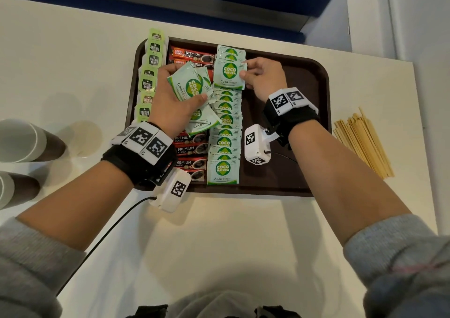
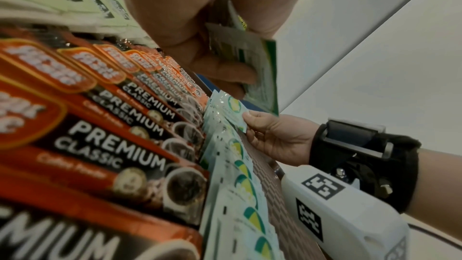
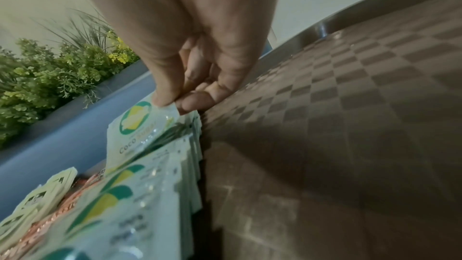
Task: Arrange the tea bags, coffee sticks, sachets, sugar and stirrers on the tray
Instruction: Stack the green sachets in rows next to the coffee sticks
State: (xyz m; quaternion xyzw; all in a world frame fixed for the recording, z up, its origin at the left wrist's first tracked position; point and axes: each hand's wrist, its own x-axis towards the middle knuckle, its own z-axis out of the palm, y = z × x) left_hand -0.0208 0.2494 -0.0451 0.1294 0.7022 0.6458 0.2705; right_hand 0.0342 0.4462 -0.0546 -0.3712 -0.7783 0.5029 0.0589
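Overhead | left hand [image 1: 175, 96] grips sugar sachets [image 1: 188, 84] | right hand [image 1: 261, 79] pinches one sachet [image 1: 229, 75] | stirrers [image 1: 362, 142] head-only

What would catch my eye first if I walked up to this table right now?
Probably the dark brown plastic tray, lined with neat columns of green tea bags, red coffee sticks and pale green Coco Sugar sachets. Above it, the left hand grips a fan of sachets while the right hand pinches one sachet. Pale wooden stirrers lie right of the tray.

one tray [image 1: 316, 93], two hands – left [image 1: 170, 103], right [image 1: 264, 79]
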